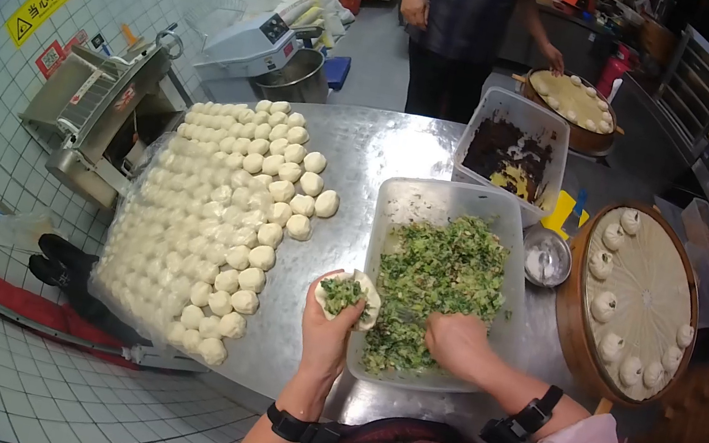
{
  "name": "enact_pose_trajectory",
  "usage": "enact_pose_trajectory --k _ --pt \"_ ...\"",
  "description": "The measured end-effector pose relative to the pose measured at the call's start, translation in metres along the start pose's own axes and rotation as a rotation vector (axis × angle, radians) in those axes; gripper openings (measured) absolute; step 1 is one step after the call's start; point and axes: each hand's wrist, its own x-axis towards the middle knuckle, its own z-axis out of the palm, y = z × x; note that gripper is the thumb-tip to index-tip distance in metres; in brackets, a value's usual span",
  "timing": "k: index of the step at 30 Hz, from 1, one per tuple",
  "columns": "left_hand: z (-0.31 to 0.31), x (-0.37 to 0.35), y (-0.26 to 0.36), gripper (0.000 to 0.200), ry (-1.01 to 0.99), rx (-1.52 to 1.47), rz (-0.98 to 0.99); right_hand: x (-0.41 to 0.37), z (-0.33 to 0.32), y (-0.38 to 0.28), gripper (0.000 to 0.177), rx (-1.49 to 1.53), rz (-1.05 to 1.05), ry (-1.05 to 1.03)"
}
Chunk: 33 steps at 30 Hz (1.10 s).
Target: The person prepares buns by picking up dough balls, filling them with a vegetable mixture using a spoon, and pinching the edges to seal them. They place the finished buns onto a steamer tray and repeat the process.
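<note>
Green chopped filling [343, 293] sits heaped in the soft white dough wrapper [370, 305] that our left hand [323, 335] cradles, thumb over the near edge, just off the tub's rim at 8 o'clock. We judge the wrapper light, limp and easily torn, stretching wherever the damp load presses. We would support it from beneath with spread fingers and take the dough only by its bare rim, since moist greens on that edge would make it slippery.

Our right hand [458, 342] reaches into the clear plastic tub [515, 250] at 5 o'clock from its middle, fingers curled down against the loose greens; whether they pinch any, we cannot tell. The mix looks wet and crumbly, better gathered in small clumps than gripped hard. The full tub is probably heavy, and best lifted by opposite rims.

From the tub, dough balls [326, 203] lie at 9 o'clock on the steel table [295, 287], many under plastic film [155, 224]; they look pliable and easily dented. A metal bowl [547, 258] sits at 2 o'clock. At 3 o'clock, pleated buns [604, 306] rest in a bamboo steamer [572, 307], whose stiff wall offers the firmer hold.
</note>
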Motion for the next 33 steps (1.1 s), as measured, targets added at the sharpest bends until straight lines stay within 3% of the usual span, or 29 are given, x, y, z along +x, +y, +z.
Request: enact_pose_trajectory --k 8,13,19,22,24,25,27,29,30,31,33 --pt "-0.002 -0.003 -0.003 0.048 0.044 -0.07 -0.058 -0.013 -0.014 -0.002 0.017 0.232 0.082 0.123" --pt "0.001 -0.003 -0.002 0.05 -0.009 -0.077 -0.066 -0.051 -0.058 0.008 0.02 0.363 0.133 0.242" --pt "0.034 -0.002 -0.014 0.052 -0.105 -0.092 -0.185 -0.08 -0.077 -0.009 0.017 0.366 -0.013 0.406" --pt "0.042 0.0 -0.023 0.049 -0.109 0.093 -0.154 -0.082 -0.074 -0.009 0.018 0.32 -0.075 0.468" --pt "0.042 -0.001 -0.021 0.044 -0.116 0.062 -0.141 -0.085 -0.082 -0.008 0.018 0.591 0.17 0.234" --pt "0.042 -0.001 -0.02 0.039 -0.113 0.029 -0.133 -0.085 -0.076 0.001 0.018 0.59 0.167 0.236" --pt "0.035 0.002 -0.019 0.037 -0.097 -0.055 -0.17 -0.085 -0.064 0.018 0.019 0.908 0.337 0.161" --pt "0.033 0.004 -0.02 0.035 -0.084 -0.14 -0.21 -0.09 -0.071 0.013 0.019 0.792 0.288 0.241" --pt "0.035 0.004 -0.02 0.034 -0.074 -0.159 -0.203 -0.082 -0.104 -0.021 0.019 0.631 0.215 0.263" --pt "0.036 0.003 -0.021 0.033 -0.065 -0.178 -0.198 -0.084 -0.105 -0.025 0.02 0.47 0.143 0.283" --pt "0.038 0.003 -0.025 0.034 -0.044 -0.168 -0.193 -0.088 -0.081 -0.017 0.019 0.445 0.149 0.292"
